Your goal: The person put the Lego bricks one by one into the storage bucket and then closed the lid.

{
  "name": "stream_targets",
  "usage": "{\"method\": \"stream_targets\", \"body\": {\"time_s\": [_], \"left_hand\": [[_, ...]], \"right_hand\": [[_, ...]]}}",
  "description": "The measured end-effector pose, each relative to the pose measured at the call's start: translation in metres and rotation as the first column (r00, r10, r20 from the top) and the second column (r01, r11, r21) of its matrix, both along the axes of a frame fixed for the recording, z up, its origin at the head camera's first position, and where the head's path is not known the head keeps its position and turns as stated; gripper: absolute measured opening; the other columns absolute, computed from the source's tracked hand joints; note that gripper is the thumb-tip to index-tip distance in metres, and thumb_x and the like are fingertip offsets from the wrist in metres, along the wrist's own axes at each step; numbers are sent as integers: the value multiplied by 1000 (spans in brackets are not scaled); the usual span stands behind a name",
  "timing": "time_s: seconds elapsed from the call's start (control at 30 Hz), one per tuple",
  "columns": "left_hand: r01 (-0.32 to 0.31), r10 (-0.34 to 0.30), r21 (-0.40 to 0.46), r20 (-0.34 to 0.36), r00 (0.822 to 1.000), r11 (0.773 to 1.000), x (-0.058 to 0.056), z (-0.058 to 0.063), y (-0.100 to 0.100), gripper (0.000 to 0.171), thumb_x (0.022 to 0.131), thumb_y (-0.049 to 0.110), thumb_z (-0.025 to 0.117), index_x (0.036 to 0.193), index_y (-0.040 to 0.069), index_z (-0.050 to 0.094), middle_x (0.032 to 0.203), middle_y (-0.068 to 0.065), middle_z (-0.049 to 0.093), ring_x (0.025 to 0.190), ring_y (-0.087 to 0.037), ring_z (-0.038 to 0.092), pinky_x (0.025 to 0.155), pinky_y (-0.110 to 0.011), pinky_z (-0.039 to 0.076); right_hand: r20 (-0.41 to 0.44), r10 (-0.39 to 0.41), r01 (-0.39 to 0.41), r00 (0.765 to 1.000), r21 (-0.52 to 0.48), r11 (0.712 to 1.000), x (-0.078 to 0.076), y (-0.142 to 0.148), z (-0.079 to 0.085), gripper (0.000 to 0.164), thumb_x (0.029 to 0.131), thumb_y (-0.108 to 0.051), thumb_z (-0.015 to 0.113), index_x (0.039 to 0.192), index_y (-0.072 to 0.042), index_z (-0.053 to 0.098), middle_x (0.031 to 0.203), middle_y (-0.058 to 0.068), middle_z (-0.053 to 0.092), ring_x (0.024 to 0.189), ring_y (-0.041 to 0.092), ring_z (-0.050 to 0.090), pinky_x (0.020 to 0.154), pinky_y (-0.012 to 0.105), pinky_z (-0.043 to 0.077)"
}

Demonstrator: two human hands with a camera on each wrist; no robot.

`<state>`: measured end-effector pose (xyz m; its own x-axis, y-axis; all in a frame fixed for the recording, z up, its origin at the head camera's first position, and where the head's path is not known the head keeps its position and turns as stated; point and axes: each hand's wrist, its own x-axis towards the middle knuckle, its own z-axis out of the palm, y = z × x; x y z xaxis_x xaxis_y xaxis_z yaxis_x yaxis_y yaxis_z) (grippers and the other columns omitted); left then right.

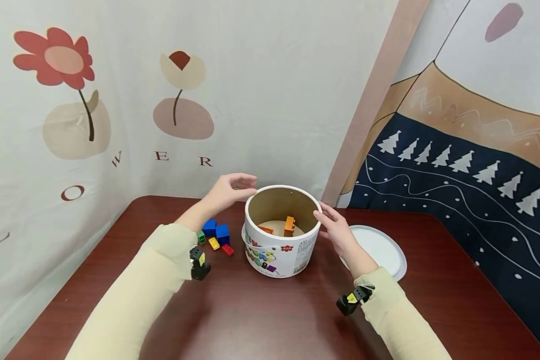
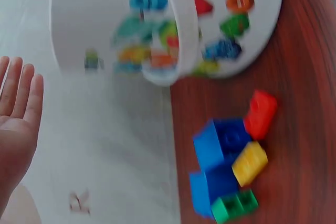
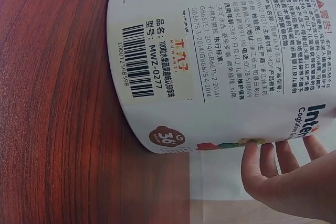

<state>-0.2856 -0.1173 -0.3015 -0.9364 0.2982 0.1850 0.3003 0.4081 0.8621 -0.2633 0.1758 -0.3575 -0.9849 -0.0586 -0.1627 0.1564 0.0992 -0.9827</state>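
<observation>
A white round bucket [image 1: 302, 252] with printed toy pictures stands upright on the table, its top uncovered. Inside lie an orange block [image 1: 289, 226] and another orange piece [image 1: 265, 230]. My left hand [image 1: 232, 192] is at the bucket's far left rim, fingers straight and holding nothing; in the left wrist view the palm [image 2: 13, 145] shows beside the bucket. Against the bucket's right side rests my right hand [image 1: 336, 231], fingertips touching the outer wall in the right wrist view and thumb near the rim.
Left of the bucket lie blue blocks [image 1: 222, 234], a green block [image 1: 201, 237], a yellow block [image 1: 213, 243] and a red block [image 1: 227, 250]. A white round lid [image 1: 378, 245] lies on the brown table [image 1: 261, 320] to the right. Printed cloth hangs behind.
</observation>
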Motion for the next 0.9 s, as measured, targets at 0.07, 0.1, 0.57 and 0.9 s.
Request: {"method": "stream_targets", "body": {"time_s": [0.07,0.1,0.57,0.9], "left_hand": [[-49,49,-6,1,999,999,-1,-3,-16,43,88,26,65,126,8,57,126,-14,59,117,-28,55,98,-44,46],[-72,72,-9,2,997,997,-1,-5,-24,44,88,27,65,126,8,56,127,-15,59,117,-28,54,99,-45,45],[-393,396,-72,39,917,917,13,-65,-119,62,90,45,56,135,3,46,135,-23,49,124,-38,46,102,-52,39],[-508,516,-104,76,853,855,11,-96,-135,63,90,42,58,134,-2,45,133,-26,49,122,-39,49,101,-50,41]], "right_hand": [[0,-1,1,1000,-6,1000,0,0,0,52,97,-25,49,146,-15,33,150,15,33,133,34,38,107,51,35],[1,-3,3,1000,-10,1000,0,0,0,52,97,-25,49,146,-15,34,149,15,33,133,33,38,106,51,36],[-3,-3,2,1000,-10,1000,0,-1,-1,51,97,-25,49,145,-16,35,150,13,34,133,32,38,105,50,37],[-2,-15,15,1000,-4,1000,0,-2,1,51,97,-25,49,145,-16,35,149,14,34,133,33,39,106,51,36]]}}
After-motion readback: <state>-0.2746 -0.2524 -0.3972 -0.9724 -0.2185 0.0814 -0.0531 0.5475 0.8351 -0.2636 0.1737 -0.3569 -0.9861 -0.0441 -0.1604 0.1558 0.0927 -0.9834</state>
